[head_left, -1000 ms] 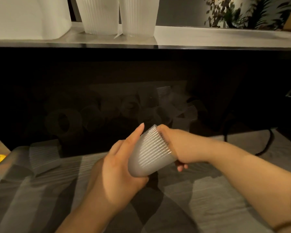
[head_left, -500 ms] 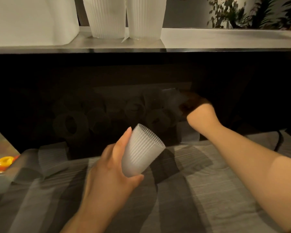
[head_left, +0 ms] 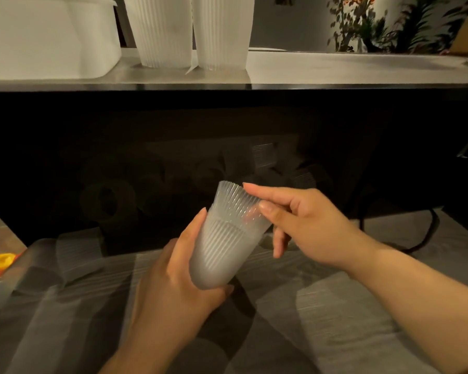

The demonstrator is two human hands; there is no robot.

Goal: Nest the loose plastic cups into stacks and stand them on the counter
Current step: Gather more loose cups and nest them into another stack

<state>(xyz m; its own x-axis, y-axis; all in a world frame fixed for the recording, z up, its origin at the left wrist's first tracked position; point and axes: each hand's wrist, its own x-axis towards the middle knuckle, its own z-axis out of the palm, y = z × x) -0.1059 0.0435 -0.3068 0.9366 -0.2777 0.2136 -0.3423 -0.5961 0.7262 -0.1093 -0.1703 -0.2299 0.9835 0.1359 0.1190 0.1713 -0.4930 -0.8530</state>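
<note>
Inspector: Left hand [head_left: 173, 282]?
Aide: Fingers wrapped round the lower cup [head_left: 216, 255], mid-frame, below the tabletop [head_left: 335, 68] at 12 o'clock.
Inspector: Right hand [head_left: 305, 225]?
Aide: Fingers pinch the inner cup [head_left: 231, 197] rim. Likely light, thin, crushable; hold by the ribbed walls.

Right of the two tall cup stacks [head_left: 192, 31] the table [head_left: 349, 67] lies bare; a white tub [head_left: 46, 36] blocks their left

From where I stood, the loose cups [head_left: 157, 195] in the dark recess at twelve o'clock were barely legible shapes. The two tall stacks [head_left: 189, 31] on the counter [head_left: 335, 68] ran off the top edge. The left hand [head_left: 173, 287] hid the held cups' [head_left: 222, 247] base.
</note>
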